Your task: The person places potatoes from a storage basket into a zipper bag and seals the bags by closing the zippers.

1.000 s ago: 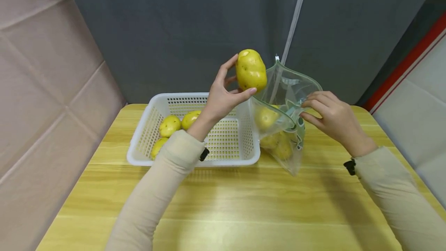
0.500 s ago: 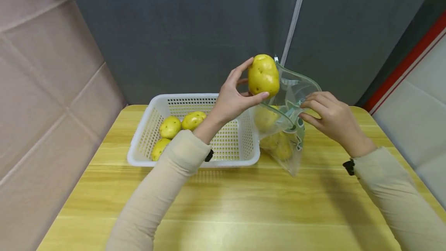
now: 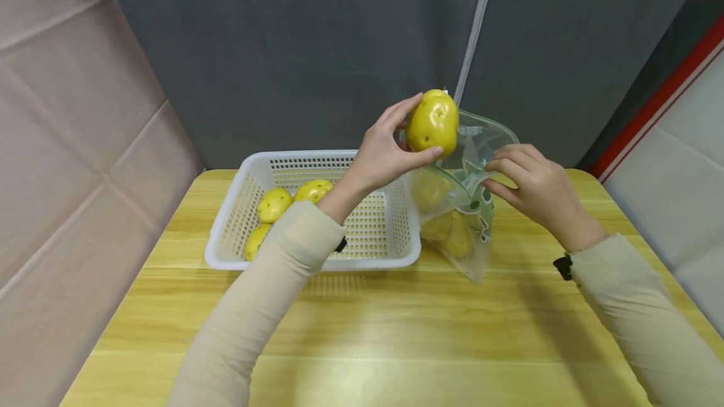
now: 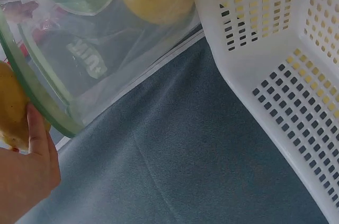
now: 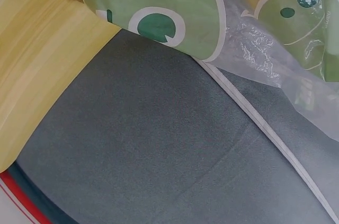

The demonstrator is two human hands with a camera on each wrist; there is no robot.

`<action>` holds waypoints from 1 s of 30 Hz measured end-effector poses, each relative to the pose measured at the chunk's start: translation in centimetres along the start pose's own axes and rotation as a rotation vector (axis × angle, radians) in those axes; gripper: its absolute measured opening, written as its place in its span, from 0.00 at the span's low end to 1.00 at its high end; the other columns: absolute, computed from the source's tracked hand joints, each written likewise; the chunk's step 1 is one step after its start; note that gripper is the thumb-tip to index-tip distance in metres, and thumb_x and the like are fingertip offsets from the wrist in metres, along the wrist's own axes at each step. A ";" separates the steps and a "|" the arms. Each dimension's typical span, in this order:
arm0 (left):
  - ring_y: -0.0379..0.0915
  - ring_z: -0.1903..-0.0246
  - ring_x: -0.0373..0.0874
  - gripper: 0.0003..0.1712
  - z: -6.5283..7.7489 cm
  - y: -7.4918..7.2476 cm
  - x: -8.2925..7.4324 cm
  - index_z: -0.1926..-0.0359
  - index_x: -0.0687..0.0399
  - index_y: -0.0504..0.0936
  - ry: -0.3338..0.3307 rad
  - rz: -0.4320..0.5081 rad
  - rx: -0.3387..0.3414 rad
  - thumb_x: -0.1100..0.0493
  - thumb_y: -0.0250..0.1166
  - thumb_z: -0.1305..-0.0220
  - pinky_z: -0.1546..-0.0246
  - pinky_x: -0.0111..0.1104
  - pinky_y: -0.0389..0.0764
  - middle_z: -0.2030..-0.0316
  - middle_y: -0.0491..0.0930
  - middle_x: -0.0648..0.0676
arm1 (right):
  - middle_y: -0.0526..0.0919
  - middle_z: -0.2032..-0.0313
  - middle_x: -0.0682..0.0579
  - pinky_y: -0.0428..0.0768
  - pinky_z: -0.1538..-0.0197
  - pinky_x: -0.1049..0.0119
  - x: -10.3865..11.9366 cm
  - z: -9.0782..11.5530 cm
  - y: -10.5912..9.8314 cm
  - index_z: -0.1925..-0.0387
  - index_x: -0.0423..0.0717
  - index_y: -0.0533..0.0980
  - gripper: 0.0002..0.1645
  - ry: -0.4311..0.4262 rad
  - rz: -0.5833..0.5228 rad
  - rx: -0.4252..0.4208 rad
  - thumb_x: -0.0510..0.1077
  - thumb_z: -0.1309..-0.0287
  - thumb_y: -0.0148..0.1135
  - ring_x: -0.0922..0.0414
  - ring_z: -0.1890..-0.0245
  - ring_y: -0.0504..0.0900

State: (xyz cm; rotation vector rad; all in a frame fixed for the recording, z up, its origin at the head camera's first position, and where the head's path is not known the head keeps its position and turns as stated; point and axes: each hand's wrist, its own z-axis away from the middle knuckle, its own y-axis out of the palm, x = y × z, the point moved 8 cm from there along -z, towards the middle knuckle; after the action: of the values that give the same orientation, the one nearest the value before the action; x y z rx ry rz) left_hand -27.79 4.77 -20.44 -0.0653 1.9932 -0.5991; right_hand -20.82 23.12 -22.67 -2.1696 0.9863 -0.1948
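Note:
My left hand (image 3: pixel 379 156) grips a yellow potato (image 3: pixel 434 125) between thumb and fingers, at the mouth of a clear zip bag (image 3: pixel 479 215) with green print. In the left wrist view the held potato (image 4: pixel 11 110) overlaps the bag's green rim (image 4: pixel 37 83). Several potatoes (image 3: pixel 457 240) sit in the bag, which stands on the table against the basket's right side. With bent fingers my right hand (image 3: pixel 534 187) pinches the bag's right edge. That hand is out of the right wrist view, where the bag's printed side (image 5: pixel 201 1) shows.
A white plastic basket (image 3: pixel 317 265) stands left of the bag, with potatoes (image 3: pixel 274 205) at its left end, partly hidden by my left arm. Both are on a wooden table (image 3: pixel 407 338). A dark grey curtain (image 3: pixel 294 55) rises behind the table.
My left hand has carried the potato rightward from above the basket to the bag's mouth, turning it slightly. The right hand stays at the bag's edge.

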 end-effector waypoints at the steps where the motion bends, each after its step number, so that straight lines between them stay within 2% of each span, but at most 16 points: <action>1: 0.69 0.50 0.42 0.48 0.0 0.0 0.0 0.29 0.47 0.61 0.002 -0.005 0.003 0.56 0.73 0.49 0.59 0.25 0.82 0.31 0.61 0.50 | 0.84 0.66 0.40 0.82 0.60 0.52 0.0 0.0 0.0 0.68 0.36 0.80 0.32 0.001 0.002 0.004 0.60 0.33 0.45 0.44 0.60 0.80; 4: 0.69 0.49 0.42 0.48 -0.2 0.1 -0.2 0.29 0.47 0.61 0.011 -0.016 0.000 0.57 0.73 0.49 0.57 0.26 0.82 0.31 0.61 0.50 | 0.84 0.66 0.40 0.82 0.59 0.52 0.0 -0.2 0.1 0.68 0.36 0.80 0.32 0.006 0.012 0.017 0.61 0.33 0.45 0.44 0.60 0.80; 9: 0.67 0.39 0.44 0.44 -0.1 -0.1 0.0 0.29 0.48 0.62 0.013 0.002 -0.011 0.58 0.71 0.46 0.46 0.27 0.78 0.31 0.62 0.50 | 0.84 0.67 0.40 0.82 0.60 0.52 0.2 -0.4 -0.1 0.69 0.36 0.80 0.33 0.004 0.010 -0.009 0.61 0.33 0.45 0.44 0.61 0.81; 12: 0.65 0.36 0.44 0.39 0.1 -0.6 0.0 0.31 0.48 0.65 0.023 0.005 -0.031 0.57 0.69 0.42 0.42 0.26 0.75 0.33 0.65 0.50 | 0.84 0.67 0.39 0.82 0.62 0.52 0.3 -0.5 -0.2 0.70 0.36 0.80 0.33 -0.004 0.009 -0.036 0.61 0.33 0.46 0.44 0.62 0.81; 15: 0.65 0.37 0.43 0.34 0.5 -1.4 0.3 0.33 0.49 0.67 0.035 0.015 -0.061 0.57 0.66 0.39 0.42 0.27 0.76 0.36 0.67 0.51 | 0.84 0.67 0.39 0.82 0.61 0.52 0.3 -0.4 -0.1 0.69 0.36 0.80 0.32 -0.004 0.015 -0.029 0.60 0.34 0.47 0.43 0.62 0.81; 19: 0.67 0.39 0.42 0.28 0.8 -2.8 1.6 0.36 0.50 0.71 0.012 0.000 -0.103 0.57 0.63 0.37 0.44 0.29 0.77 0.39 0.70 0.51 | 0.84 0.65 0.39 0.82 0.59 0.52 0.3 -0.2 0.1 0.68 0.37 0.81 0.31 0.006 0.024 0.015 0.60 0.34 0.47 0.44 0.60 0.80; 23: 0.67 0.39 0.43 0.24 1.1 -4.3 3.3 0.38 0.50 0.73 -0.039 -0.033 -0.138 0.56 0.62 0.35 0.45 0.31 0.78 0.40 0.72 0.52 | 0.84 0.65 0.39 0.82 0.58 0.52 0.2 -0.1 0.2 0.67 0.37 0.81 0.31 0.011 0.028 0.025 0.60 0.33 0.46 0.44 0.59 0.81; 30: 0.66 0.38 0.47 0.23 1.8 -6.3 6.3 0.39 0.52 0.73 -0.135 -0.126 -0.128 0.56 0.60 0.34 0.43 0.35 0.77 0.40 0.71 0.54 | 0.84 0.65 0.39 0.82 0.57 0.52 0.1 0.0 0.2 0.68 0.37 0.80 0.32 0.013 0.023 0.018 0.60 0.33 0.45 0.44 0.59 0.81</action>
State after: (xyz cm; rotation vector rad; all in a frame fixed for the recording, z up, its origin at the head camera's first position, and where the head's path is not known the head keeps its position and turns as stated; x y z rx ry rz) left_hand -30.63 -3.30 -23.54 -0.3040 1.9034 -0.5318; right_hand -20.86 22.91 -22.83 -2.1425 1.0123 -0.2061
